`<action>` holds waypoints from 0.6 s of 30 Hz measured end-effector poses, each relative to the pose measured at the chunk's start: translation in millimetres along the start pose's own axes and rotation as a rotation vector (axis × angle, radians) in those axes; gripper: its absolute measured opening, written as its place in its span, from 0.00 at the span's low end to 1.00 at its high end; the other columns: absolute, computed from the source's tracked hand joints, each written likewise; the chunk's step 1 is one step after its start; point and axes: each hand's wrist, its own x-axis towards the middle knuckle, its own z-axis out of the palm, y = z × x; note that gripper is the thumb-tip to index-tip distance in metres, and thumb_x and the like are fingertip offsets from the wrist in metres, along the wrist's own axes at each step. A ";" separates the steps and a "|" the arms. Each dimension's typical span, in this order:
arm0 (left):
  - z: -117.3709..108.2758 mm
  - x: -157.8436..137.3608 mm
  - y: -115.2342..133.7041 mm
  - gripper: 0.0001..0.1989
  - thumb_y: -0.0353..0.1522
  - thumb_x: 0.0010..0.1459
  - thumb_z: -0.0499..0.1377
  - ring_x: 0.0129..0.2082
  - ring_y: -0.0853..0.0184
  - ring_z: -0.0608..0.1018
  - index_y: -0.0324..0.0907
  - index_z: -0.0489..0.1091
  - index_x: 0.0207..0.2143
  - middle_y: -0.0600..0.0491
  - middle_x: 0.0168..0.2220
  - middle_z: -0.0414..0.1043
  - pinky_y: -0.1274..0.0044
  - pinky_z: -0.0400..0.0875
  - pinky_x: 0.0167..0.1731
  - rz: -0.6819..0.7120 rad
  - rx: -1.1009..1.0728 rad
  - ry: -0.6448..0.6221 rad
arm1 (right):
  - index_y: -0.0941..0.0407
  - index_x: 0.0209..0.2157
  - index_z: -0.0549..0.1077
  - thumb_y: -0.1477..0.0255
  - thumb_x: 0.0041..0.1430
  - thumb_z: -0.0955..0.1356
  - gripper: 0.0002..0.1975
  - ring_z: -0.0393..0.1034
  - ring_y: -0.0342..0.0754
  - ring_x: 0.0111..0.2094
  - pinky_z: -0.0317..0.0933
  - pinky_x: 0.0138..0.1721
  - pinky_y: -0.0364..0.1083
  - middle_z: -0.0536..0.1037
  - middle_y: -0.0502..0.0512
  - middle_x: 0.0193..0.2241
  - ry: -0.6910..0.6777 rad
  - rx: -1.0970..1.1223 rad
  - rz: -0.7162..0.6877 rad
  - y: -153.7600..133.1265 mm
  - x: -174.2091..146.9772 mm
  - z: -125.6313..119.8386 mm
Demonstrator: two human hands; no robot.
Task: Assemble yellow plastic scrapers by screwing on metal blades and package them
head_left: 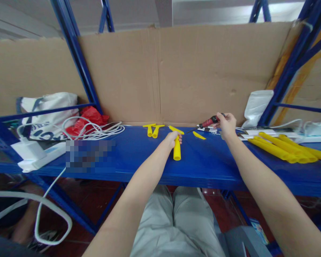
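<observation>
On the blue table (133,153), see two yellow pieces (155,133). Mid-table, see a yellow tube (177,153) gripped in the curled left hand (173,138); looks light, stiff, slightly slick; best held around the middle. Past a yellow scrap (199,135), see a screwdriver (208,122) pinched by its handle in the right hand (227,125).

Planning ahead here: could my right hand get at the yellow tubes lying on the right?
Probably yes: the yellow tubes lie uncovered to the right of your right hand, though it grips a red-handled tool.
</observation>
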 end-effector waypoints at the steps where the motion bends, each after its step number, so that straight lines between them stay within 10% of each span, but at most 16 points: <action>1: -0.2 0.2 0.0 0.12 0.19 0.55 0.48 0.09 0.78 0.57 0.40 0.57 0.22 0.60 0.13 0.55 0.84 0.53 0.12 -0.015 0.019 0.004 | 0.52 0.28 0.56 0.61 0.48 0.71 0.19 0.64 0.42 0.13 0.57 0.13 0.42 0.68 0.44 0.18 0.012 0.037 -0.007 -0.1 0.8 0.2; 18: -1.3 2.5 -0.5 0.10 0.19 0.55 0.47 0.10 0.77 0.57 0.40 0.58 0.25 0.60 0.13 0.55 0.84 0.52 0.12 -0.019 0.064 -0.025 | 0.53 0.26 0.55 0.62 0.45 0.72 0.21 0.65 0.41 0.12 0.58 0.11 0.40 0.68 0.42 0.17 -0.066 0.167 -0.015 -5.7 -5.9 3.8</action>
